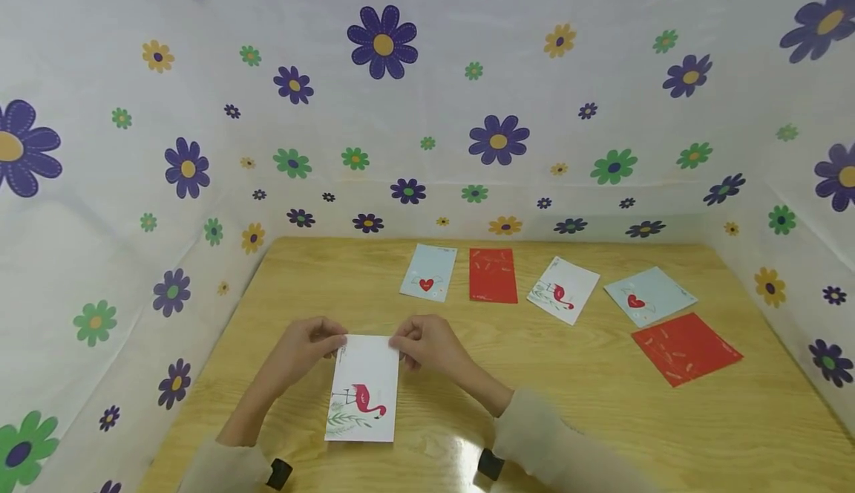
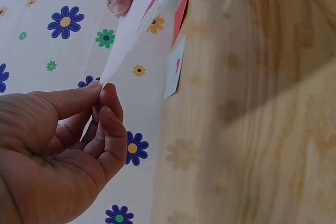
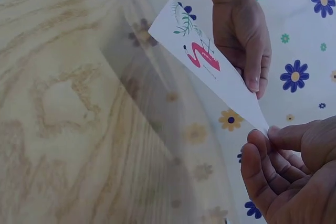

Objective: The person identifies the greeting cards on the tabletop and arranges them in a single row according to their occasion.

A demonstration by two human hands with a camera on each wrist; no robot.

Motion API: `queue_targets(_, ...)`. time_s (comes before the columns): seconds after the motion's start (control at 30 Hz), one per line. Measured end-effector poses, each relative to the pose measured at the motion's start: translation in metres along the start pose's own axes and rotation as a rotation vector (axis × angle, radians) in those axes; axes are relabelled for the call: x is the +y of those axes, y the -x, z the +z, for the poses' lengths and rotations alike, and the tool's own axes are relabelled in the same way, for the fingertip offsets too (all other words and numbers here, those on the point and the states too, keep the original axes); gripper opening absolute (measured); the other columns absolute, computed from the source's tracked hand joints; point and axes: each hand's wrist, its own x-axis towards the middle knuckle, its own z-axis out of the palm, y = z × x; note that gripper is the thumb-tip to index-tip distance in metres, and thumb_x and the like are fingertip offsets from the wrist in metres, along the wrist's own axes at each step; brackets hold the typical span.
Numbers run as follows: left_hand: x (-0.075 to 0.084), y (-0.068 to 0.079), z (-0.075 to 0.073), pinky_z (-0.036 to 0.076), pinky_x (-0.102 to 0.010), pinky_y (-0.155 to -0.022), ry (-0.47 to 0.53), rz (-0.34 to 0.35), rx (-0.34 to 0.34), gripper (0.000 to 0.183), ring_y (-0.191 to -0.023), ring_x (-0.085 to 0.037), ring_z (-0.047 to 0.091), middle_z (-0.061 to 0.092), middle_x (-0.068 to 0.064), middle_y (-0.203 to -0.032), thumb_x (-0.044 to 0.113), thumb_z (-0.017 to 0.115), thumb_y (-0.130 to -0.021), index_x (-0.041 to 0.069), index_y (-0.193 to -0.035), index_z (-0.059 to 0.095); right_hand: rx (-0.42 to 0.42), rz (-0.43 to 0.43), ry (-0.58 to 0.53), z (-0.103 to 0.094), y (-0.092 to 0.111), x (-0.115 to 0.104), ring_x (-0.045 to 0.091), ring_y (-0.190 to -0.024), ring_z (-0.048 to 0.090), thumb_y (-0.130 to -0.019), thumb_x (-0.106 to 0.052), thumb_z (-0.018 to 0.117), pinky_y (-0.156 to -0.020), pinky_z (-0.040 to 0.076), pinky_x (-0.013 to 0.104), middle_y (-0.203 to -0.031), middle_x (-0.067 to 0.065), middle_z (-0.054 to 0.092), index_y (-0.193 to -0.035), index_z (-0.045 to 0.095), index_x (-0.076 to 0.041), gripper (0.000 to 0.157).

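Between both hands is a white card (image 1: 377,363) printed with a red flamingo and green leaves. My left hand (image 1: 307,348) pinches its far left corner between thumb and fingers. At the far right corner, the thumb and fingers of my right hand (image 1: 430,344) pinch it too. In the left wrist view the card (image 2: 134,24) appears almost edge-on beside the left hand (image 2: 68,140). From the right wrist, the flamingo side of the card (image 3: 210,72) shows, raised off the wooden table, with the right hand (image 3: 289,171) at its corner.
Toward the back of the wooden table (image 1: 534,404) lie a pale blue heart card (image 1: 427,266), a red card (image 1: 493,278) and another flamingo card (image 1: 561,285). Further right, a second blue heart card (image 1: 644,300) touches or nearly touches a second red card (image 1: 688,348). Flower-patterned white cloth (image 1: 434,92) surrounds the table.
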Motion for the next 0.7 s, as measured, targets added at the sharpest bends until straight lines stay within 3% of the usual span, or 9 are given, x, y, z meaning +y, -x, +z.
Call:
queue_targets(0.33,-0.017,0.004,0.005,0.057,-0.036,-0.078,-0.047,-0.044,0.017,0.013,-0.084,-0.017,0.064,0.070,-0.002,-0.091,0.014,0.069,-0.100,0.003,-0.106,0.071,0.000,0.061,-0.009,0.017,-0.003,0.010,0.010,-0.049,0.058,-0.092,-0.003,0.075,-0.049,0.053,0.025,-0.065,0.009,0.068,-0.085,0.070,0.002,0.010)
queue_targets(0.53,-0.026,-0.003,0.005,0.056,-0.034,-0.075,-0.075,-0.058,0.034,0.011,-0.084,-0.019,0.064,0.070,-0.003,-0.092,0.012,0.069,-0.100,0.003,-0.106,0.071,0.002,0.096,0.006,0.025,-0.009,0.016,0.010,-0.048,0.057,-0.093,-0.004,0.075,-0.047,0.051,0.023,-0.063,0.010,0.067,-0.085,0.071,0.000,0.010)
queue_targets(0.7,-0.034,-0.010,0.004,0.054,-0.031,-0.075,-0.114,-0.082,0.042,0.013,-0.087,-0.019,0.065,0.072,-0.004,-0.097,0.013,0.069,-0.100,0.002,-0.107,0.071,0.005,0.076,0.049,0.029,-0.017,0.020,0.011,-0.047,0.056,-0.093,-0.005,0.075,-0.045,0.044,0.020,-0.059,0.009,0.065,-0.084,0.071,-0.002,0.010)
